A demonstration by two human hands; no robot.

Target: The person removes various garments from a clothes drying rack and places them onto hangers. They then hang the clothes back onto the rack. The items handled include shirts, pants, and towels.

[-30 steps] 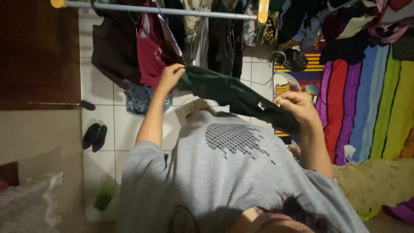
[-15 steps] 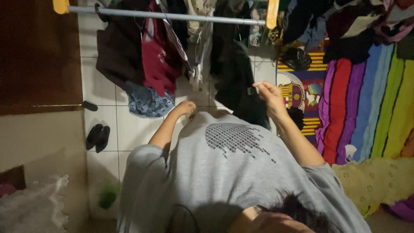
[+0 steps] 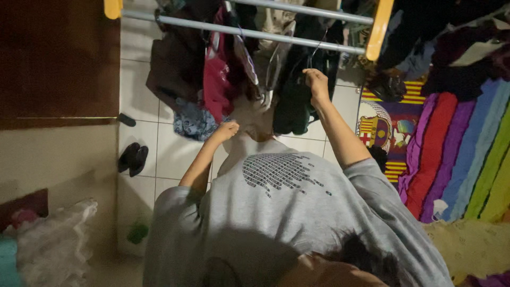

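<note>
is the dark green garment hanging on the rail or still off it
Hanging: the dark green garment dangles below the grey rail, with the right hand gripping its top.
</note>
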